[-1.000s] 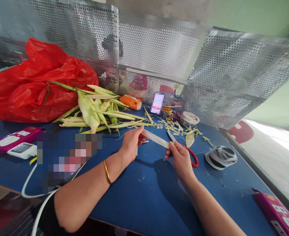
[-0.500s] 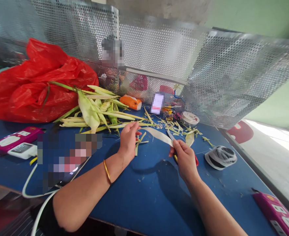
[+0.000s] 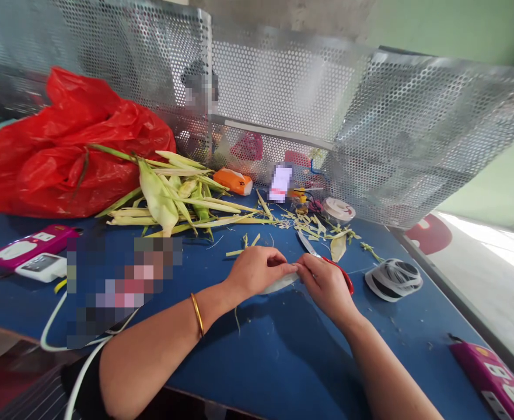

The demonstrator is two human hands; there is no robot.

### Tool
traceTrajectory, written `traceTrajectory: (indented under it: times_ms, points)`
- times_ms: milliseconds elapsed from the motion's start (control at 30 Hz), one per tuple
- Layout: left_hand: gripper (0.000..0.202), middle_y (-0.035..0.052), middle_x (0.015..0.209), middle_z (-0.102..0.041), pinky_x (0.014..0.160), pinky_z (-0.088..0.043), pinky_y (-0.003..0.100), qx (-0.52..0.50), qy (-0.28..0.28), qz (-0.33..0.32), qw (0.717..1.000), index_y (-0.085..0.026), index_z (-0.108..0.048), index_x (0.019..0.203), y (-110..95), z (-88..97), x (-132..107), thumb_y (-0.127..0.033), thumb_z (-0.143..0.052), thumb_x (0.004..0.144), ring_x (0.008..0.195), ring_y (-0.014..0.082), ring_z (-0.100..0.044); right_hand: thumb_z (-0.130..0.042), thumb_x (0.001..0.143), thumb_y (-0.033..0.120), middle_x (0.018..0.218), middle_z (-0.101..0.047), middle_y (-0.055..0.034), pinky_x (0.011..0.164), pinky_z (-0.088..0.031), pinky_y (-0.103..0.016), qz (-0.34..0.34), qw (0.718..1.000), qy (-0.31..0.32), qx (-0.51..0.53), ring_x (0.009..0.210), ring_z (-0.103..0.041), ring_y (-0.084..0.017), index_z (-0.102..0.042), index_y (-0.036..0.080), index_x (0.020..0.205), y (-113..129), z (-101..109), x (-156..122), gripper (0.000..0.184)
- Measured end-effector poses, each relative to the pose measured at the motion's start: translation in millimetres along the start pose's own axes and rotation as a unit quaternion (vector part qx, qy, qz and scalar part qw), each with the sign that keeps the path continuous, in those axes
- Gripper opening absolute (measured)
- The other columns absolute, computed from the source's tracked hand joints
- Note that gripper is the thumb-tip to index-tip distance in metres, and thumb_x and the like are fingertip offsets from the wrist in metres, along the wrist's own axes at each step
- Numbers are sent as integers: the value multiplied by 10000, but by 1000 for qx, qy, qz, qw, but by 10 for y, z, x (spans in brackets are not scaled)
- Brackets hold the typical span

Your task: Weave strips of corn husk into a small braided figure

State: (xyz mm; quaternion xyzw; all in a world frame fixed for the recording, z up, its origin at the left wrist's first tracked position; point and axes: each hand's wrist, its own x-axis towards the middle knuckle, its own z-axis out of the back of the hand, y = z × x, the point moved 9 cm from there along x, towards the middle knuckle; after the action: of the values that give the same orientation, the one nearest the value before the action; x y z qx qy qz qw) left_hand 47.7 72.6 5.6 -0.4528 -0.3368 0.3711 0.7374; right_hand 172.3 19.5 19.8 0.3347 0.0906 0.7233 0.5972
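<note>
A pale corn husk strip (image 3: 282, 284) hangs between my two hands, low over the blue table (image 3: 257, 356). My left hand (image 3: 259, 269), a gold bangle at its wrist, pinches it with thumb and fingers. Fingertips of my right hand (image 3: 327, 287) meet the left thumb at the strip's right end, closed on it. Scissors (image 3: 308, 244) with a red handle show just behind the right hand; whether that hand touches them is hidden. Small husk cuttings (image 3: 242, 249) lie behind the left hand.
Corn husks (image 3: 158, 201) are heaped beside a red plastic bag (image 3: 77, 157). Scraps (image 3: 309, 224), a white tape roll (image 3: 338, 210), a phone (image 3: 280, 182) and an orange packet (image 3: 233, 181) lie behind. A wrapped spool (image 3: 394, 280) and a purple power strip (image 3: 493, 373) are at right.
My left hand has moved right and nearer to me, closing on the strip beside the right hand. The strip now sags below the hands, and the scissors' red handle shows more.
</note>
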Motion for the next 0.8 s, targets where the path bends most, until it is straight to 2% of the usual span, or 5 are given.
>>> traceTrajectory:
  times_ms: [100, 233, 400, 533, 800]
  points:
    - [195, 45, 713, -726, 596, -430, 256, -51, 45, 40, 997, -211, -747, 718, 143, -122, 24, -401, -711, 699, 661, 190, -635, -485, 926, 389, 582, -583, 7, 549, -335, -267, -39, 998, -16, 38, 560, -515, -156, -543, 239, 660, -76, -31, 3, 311]
    - [159, 33, 666, -702, 564, -413, 239, -56, 56, 34, 996, -195, -730, 698, 174, -187, 5, -352, -716, 682, 604, 158, -599, -558, 883, 407, 538, -576, 24, 526, -329, -260, -67, 995, -29, 72, 519, -492, -141, -554, 228, 622, -118, -56, 0, 316]
    - [311, 32, 597, -646, 510, -401, 227, -123, 80, 78, 986, -181, -672, 644, 262, -300, -36, -468, -640, 760, 519, 133, -563, -605, 849, 456, 519, -576, 26, 514, -342, -260, -117, 983, -22, 141, 498, -488, -139, -562, 221, 623, -204, -124, 0, 329]
    - [341, 37, 600, -650, 478, -384, 207, -136, 68, 95, 984, -174, -664, 660, 268, -271, -36, -487, -605, 780, 494, 122, -558, -620, 838, 447, 554, -603, 21, 542, -376, -263, -135, 969, -19, 204, 530, -518, -146, -602, 216, 697, -263, -159, 0, 271]
    - [389, 36, 582, -647, 465, -389, 224, -152, 63, 80, 983, -183, -657, 633, 229, -292, -32, -538, -594, 781, 471, 127, -545, -559, 874, 457, 536, -593, 19, 558, -378, -274, -142, 965, -35, 219, 522, -522, -153, -568, 222, 655, -314, -152, -14, 322]
